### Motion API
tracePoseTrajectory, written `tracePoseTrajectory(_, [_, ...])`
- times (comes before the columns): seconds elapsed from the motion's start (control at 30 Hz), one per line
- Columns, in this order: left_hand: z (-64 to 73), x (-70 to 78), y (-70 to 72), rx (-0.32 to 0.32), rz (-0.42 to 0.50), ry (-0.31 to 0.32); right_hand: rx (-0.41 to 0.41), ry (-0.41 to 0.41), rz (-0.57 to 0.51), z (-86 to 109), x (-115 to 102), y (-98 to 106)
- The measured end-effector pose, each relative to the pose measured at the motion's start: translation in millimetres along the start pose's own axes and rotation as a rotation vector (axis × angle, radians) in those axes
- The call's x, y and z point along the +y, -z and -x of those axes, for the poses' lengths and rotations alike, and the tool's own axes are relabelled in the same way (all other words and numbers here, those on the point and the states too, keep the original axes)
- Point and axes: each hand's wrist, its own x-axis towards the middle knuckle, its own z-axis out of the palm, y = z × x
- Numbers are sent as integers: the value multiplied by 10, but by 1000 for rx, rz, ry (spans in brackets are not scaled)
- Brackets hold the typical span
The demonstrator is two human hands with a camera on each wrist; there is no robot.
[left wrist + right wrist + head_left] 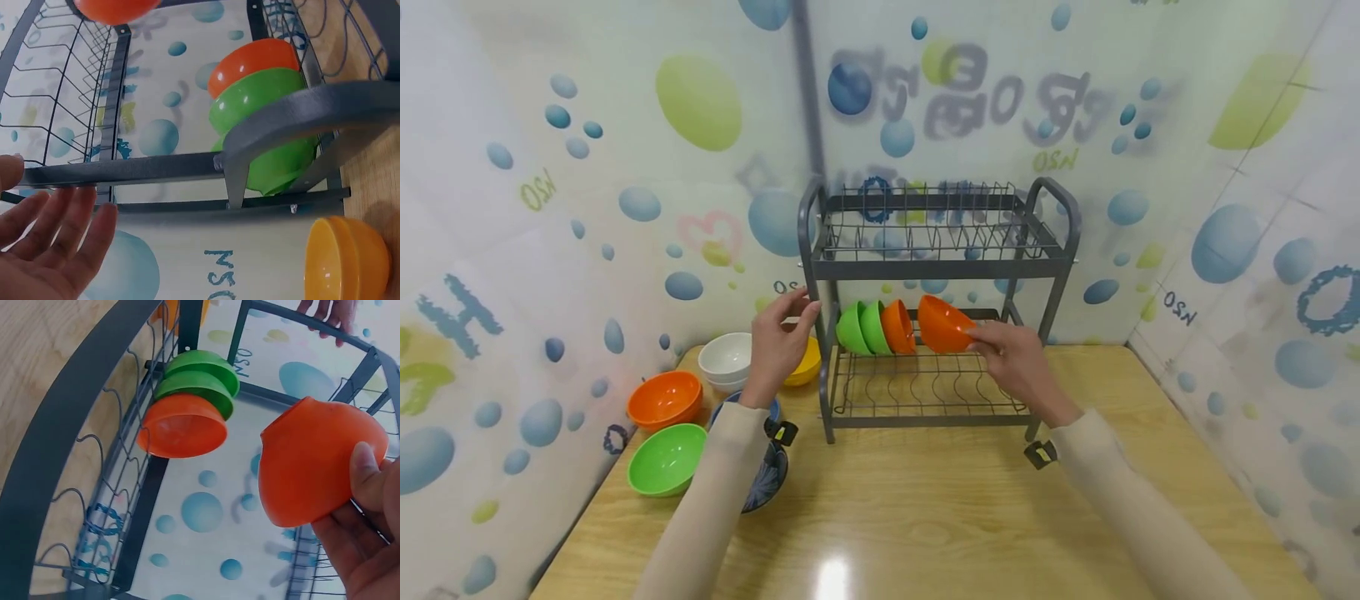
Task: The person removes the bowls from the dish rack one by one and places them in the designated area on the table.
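Observation:
My right hand pinches an orange bowl by its right side, thumb on one face and fingers on the other. The bowl is tilted on its side over the lower tier of a dark metal dish rack. To its left, two green bowls and another orange bowl stand on edge in a row in that tier. By the rack's left post, my left hand holds nothing; its relaxed fingers lie near the side bar.
Left of the rack on the wooden table are white bowls, an orange bowl, a green bowl, yellow bowls and a dark-blue patterned bowl. Walls with printed dots stand behind and at both sides.

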Motion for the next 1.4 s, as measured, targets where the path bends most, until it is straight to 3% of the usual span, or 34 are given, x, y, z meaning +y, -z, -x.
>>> tracePoseTrajectory(0.17, [111,32,66,-8,-42,-74,23,88,-13,32,-84,104])
tracePoseTrajectory(0.47, [395,196,69,0,-120,-340,27,250,11,98,-189,173])
tracePoseTrajectory(0.57, [475,286,39,-65,-126,-408,11,299,36,120,-241,198])
tracePoseTrajectory(0.83, [651,577,-35,-311,-120,-540,-68,389,31,181,-401,239])
tracePoseTrajectory(1.13, [774,807,-124,-450,-121,-682,-95,485,27,222,-531,235])
tracePoseTrajectory(1.4, [823,887,-124,-501,-173,-787,-81,527,46,249,-632,206])
